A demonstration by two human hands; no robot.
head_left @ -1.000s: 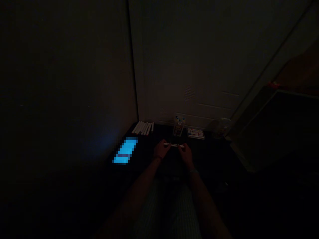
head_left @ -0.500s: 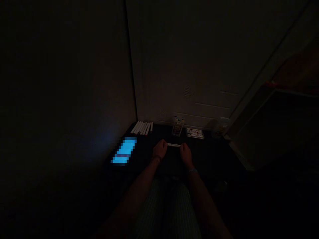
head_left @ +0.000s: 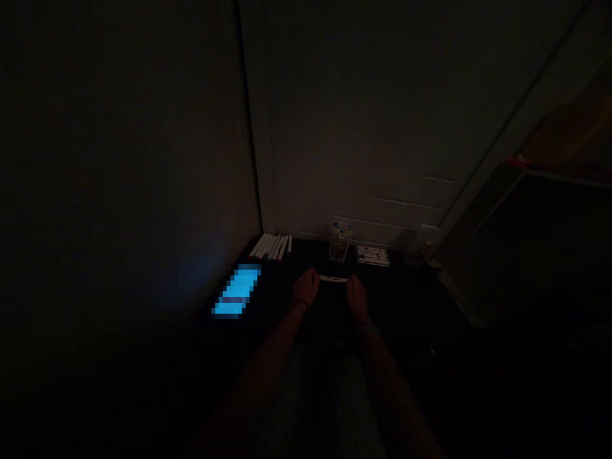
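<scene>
The room is very dark. My left hand (head_left: pixel 306 288) and my right hand (head_left: pixel 356 294) are both closed on the two ends of a thin white marker (head_left: pixel 333 278), held level between them over a dark floor. A row of several white markers (head_left: pixel 274 247) lies on the floor beyond my left hand. My legs in striped trousers show under my forearms.
A glowing blue screen (head_left: pixel 238 291) lies on the floor to the left. Against the wall stand a small clear container (head_left: pixel 340 242), a flat printed pack (head_left: pixel 373 255) and another clear container (head_left: pixel 425 242). A large dark box (head_left: pixel 526 242) stands at the right.
My hands have slid apart along the marker, from close together at its middle to its two ends. The view has shifted slightly.
</scene>
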